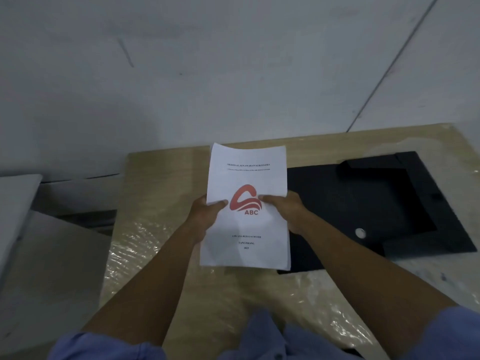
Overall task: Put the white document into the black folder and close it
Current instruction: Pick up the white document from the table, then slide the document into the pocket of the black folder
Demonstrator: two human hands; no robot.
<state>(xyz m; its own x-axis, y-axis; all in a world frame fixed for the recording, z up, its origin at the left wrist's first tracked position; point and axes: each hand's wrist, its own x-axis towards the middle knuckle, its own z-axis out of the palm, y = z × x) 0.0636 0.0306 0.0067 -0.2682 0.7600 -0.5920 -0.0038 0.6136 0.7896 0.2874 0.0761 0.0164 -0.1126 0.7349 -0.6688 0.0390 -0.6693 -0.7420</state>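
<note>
While it was held up over the desk (161, 255), the white document (246, 229) showed itself as a thin stack of plain sheets, its cover facing the camera with a line of dark heading near the top, a red curved logo marked "ABC" in the middle, and 3 short lines of small print near the bottom. The left hand (205, 214) gripped the stack's left edge, thumb pressed on the cover beside the logo and the other fingers hidden behind the paper. The right hand (284, 210) gripped the right edge the same way, its thumb laid on the cover at the logo's other side. The document sat between the 2 hands, with its right part covering the left edge of the black folder (363, 203). That folder lay open and flat on the desk's right half, a small round silver snap (360, 232) on its near flap.
</note>
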